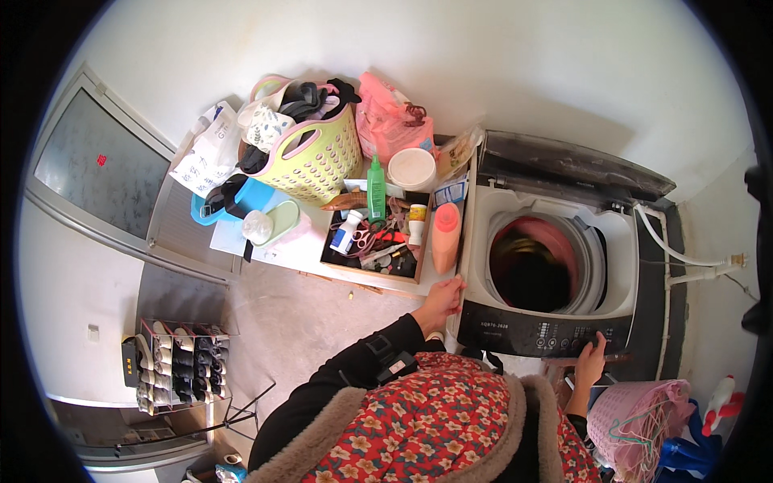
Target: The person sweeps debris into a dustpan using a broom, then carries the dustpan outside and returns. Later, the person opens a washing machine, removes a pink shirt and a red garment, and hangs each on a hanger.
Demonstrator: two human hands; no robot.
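A top-loading washing machine [555, 334] stands in front of me with its dark lid [576, 165] raised. Inside the drum [535, 262] there is dark and pink stuff, partly blurred. My left hand [441, 304] is at the machine's left front edge, its fingers curled against that edge. On the right of the black control panel, my right hand [591, 360] touches the panel with its fingertips near the buttons. Nothing is held in the right hand. Left of the machine, an orange bottle [445, 237] stands upright beside a tray of small items [378, 266].
A yellow-green basket of clothes [326, 157], a pink bag [390, 121], a white tub [411, 169] and a green bottle [376, 189] crowd the table. A white hose [668, 245] runs to the wall tap. At lower right sits a pink basket [636, 427]; a shoe rack [185, 362] is at left.
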